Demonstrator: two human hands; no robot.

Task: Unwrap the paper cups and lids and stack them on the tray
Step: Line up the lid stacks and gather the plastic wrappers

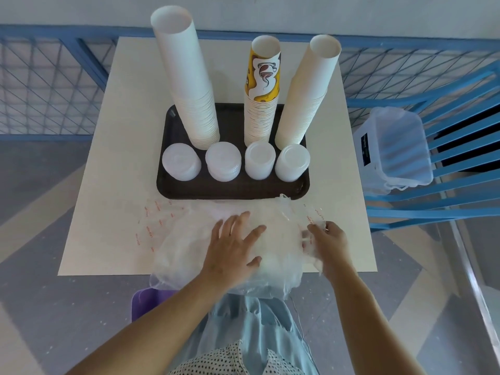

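1. The bench [108,185] spreads beneath both grips.
2. The crumpled plastic wrap [184,247] lies under them, at the near edge.
3. Beyond them, the tray [232,189] holds three cup stacks [189,77] and four lid stacks [181,163].
4. Your left grip [232,247] presses the wrap, fingers straight; your right grip [327,239] pinches it.

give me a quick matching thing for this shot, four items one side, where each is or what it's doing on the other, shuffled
1 printed cup stack
2 clear bin
3 left hand
4 right hand

a pinching the plastic wrap at its edge
b right of the table
c spread flat on the plastic wrap
d middle of the tray's back row

Pairs: 1-d, 2-b, 3-c, 4-a
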